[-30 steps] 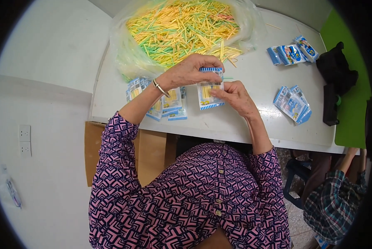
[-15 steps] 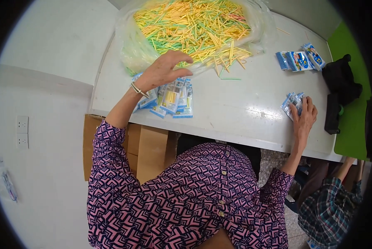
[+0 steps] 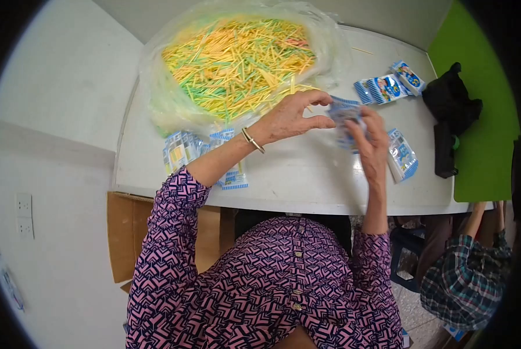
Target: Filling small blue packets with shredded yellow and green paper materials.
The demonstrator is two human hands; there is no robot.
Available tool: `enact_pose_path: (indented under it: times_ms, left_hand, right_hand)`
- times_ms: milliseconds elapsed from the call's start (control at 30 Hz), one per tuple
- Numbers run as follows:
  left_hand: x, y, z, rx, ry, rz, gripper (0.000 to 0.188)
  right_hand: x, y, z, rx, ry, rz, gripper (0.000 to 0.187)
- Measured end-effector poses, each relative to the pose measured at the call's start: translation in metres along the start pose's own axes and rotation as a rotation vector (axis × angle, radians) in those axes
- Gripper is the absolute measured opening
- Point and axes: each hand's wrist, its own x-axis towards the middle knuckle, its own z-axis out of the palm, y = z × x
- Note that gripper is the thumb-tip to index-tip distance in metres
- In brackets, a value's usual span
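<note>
My right hand point(image 3: 372, 139) is closed on a small blue-and-white plastic packet point(image 3: 342, 110), raised over the table and blurred by motion. My left hand point(image 3: 292, 118), with a bangle on its wrist, reaches toward the packet's left edge. Its thumb and fingers are apart; whether the tips touch the packet I cannot tell. Just right of my right hand, another blue-and-white packet point(image 3: 402, 157) lies flat. Under my left forearm lies a group of clear packets point(image 3: 182, 152) with blue striped ends and yellow sticks showing inside, partly hidden by the arm.
A large clear plastic bag point(image 3: 156, 99) full of thin yellow, orange and green sticks point(image 3: 237, 64) fills the table's far left. Blue packets point(image 3: 382, 89) lie at the far right by a black object point(image 3: 453, 96). A green panel point(image 3: 484, 116) borders the right; a cardboard box point(image 3: 129, 232) stands below.
My right hand has lifted a packet off the table and moved left. My left hand has moved right toward it. The view has shifted, so the table sits further left.
</note>
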Motion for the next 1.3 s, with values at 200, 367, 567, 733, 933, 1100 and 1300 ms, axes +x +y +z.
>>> enact_pose_path:
  times_ms: [200, 367, 567, 733, 933, 1100, 1300]
  left_hand:
    - [0.002, -0.019, -0.007, -0.092, 0.042, -0.145, 0.043]
    - [-0.001, -0.034, -0.004, 0.287, 0.255, 0.177, 0.032]
    - [0.004, -0.039, -0.009, 0.065, 0.157, 0.093, 0.019]
    - [0.002, -0.023, -0.014, 0.028, 0.114, 0.056, 0.014]
    - [-0.009, -0.016, -0.014, 0.061, 0.179, 0.030, 0.018]
    - [-0.022, -0.013, -0.024, 0.181, 0.183, 0.035, 0.016]
    - [-0.039, -0.014, -0.039, 0.215, 0.117, -0.034, 0.015]
  right_hand:
    - [0.013, 0.005, 0.035, 0.545, -0.161, 0.350, 0.025]
    - [0.016, 0.015, 0.043, 0.439, -0.294, 0.365, 0.023]
    - [0.016, 0.003, 0.044, 0.514, -0.134, 0.245, 0.021]
    - [0.022, -0.006, 0.024, 0.306, -0.283, 0.241, 0.018]
    - [0.017, -0.014, 0.033, 0.252, -0.234, 0.232, 0.015]
    - [0.015, -0.018, 0.043, 0.287, -0.258, 0.273, 0.017]
    - [0.008, -0.028, 0.055, 0.363, -0.407, 0.325, 0.022]
